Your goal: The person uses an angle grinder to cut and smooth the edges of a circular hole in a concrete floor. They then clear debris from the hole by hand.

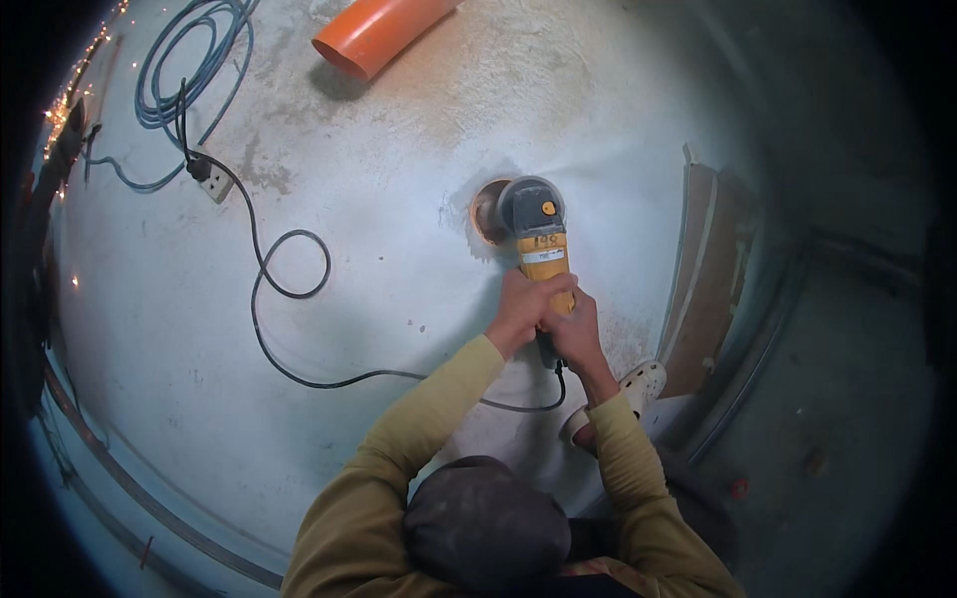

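A yellow and black angle grinder [543, 254] is held in both hands, its dark head pointing away from me. My left hand [525, 307] wraps round the body from the left. My right hand [578, 329] closes round the rear part, close against the left. At the grinder's head is a round opening with an orange rim [486, 211] in the pale concrete surface. The head overlaps the right side of this opening and hides part of it. From the rear end runs a black power cord [329, 385], curling away to the left.
The cord loops toward a white socket block [214, 182] beside a coiled grey-blue cable [159, 90]. An orange pipe [384, 38] lies at the far side. To the right are a brown board [703, 269] and a light clog [643, 384]. A dark rounded shape [486, 523] sits between my arms.
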### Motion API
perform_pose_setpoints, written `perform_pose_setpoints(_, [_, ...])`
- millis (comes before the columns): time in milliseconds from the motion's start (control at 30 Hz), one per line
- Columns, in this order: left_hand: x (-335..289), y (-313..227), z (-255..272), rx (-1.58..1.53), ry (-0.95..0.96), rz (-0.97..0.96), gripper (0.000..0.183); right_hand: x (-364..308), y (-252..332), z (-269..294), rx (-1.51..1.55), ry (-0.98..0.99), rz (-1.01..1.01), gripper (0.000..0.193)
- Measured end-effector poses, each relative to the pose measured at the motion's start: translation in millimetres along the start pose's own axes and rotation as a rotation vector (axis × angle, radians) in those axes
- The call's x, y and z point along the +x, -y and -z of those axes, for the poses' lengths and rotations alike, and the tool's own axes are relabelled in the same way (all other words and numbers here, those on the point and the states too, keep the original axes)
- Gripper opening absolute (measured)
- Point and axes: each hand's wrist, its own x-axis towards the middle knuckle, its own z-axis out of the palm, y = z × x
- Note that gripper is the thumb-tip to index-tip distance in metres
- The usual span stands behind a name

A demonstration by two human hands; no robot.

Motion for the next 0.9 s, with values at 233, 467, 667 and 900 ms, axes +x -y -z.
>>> perform_pose_setpoints(233, [-6,4,2,-0.061,-0.059,-0.072,0.025,0,1,-1,-0.039,0.053,0.07,0.051])
perform_pose_setpoints(467, [-1,2,6,-0.092,0.019,-0.072,0.026,6,-3,-3,-0.1,0.015,0.026,0.053])
perform_pose_setpoints(667, [19,41,19,0.231,0.169,-0.315,0.025,-3,-16,10,-0.239,-0.109,0.201,0.047])
perform_pose_setpoints(900, [16,34,7,0.044,0.047,-0.06,0.034,-1,-7,-2,0.051,-0.006,0.162,0.041])
